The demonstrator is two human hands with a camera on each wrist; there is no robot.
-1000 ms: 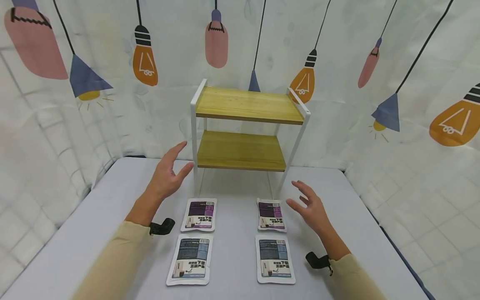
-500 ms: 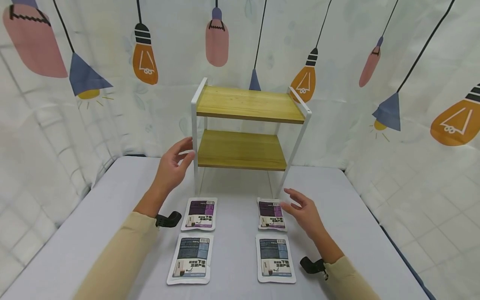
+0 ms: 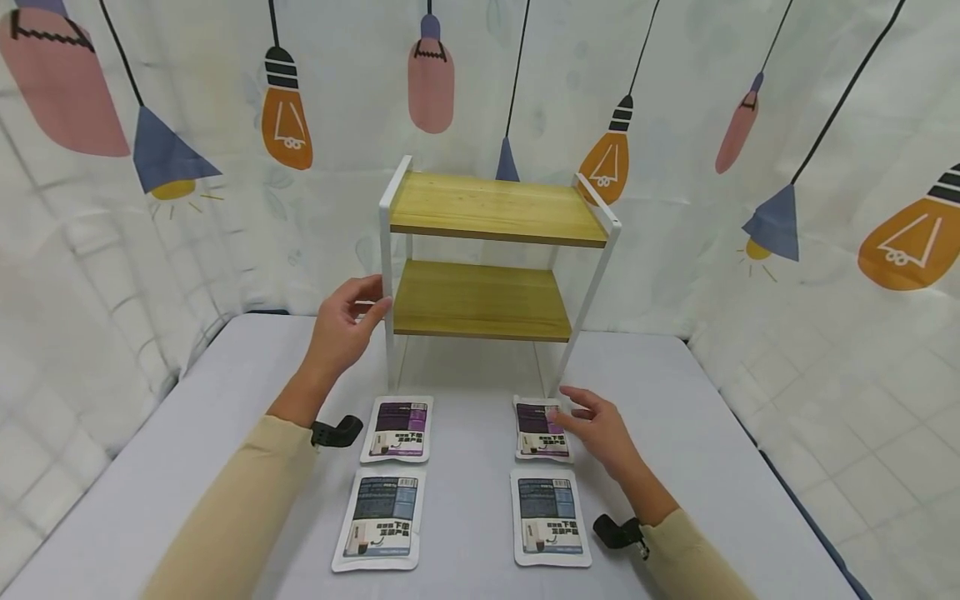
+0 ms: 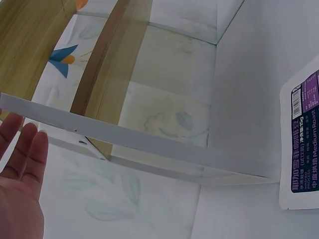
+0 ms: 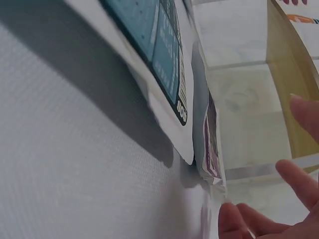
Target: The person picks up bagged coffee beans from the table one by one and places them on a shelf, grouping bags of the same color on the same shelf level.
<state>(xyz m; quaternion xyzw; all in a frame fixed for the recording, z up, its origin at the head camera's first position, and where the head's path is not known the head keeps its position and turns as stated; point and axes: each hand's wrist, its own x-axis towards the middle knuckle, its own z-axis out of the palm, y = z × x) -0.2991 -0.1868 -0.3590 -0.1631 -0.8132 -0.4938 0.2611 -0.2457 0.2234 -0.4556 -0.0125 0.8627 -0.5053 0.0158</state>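
In the head view a two-tier shelf (image 3: 480, 300) with wooden boards and white posts stands at the back of the table. My left hand (image 3: 341, 329) is at its left front post, thumb across the post and index finger beside it. The left wrist view shows the fingers (image 4: 36, 154) by the white post (image 4: 124, 135); the thumb is out of sight there. My right hand (image 3: 600, 429) hovers at the right edge of a purple-labelled coffee pouch (image 3: 542, 430), fingers apart. The pouch (image 5: 210, 144) lies just beyond those fingertips in the right wrist view.
Another purple-labelled pouch (image 3: 397, 429) lies to the left. Two blue-labelled pouches, left (image 3: 380, 518) and right (image 3: 551, 517), lie nearer the front. A white cloth covers the table (image 3: 465, 533). Behind the shelf hangs a lamp-patterned curtain (image 3: 352, 108).
My left hand has moved right onto the shelf's post, its thumb and fingers closing in. The right hand has come left and down toward the purple pouch.
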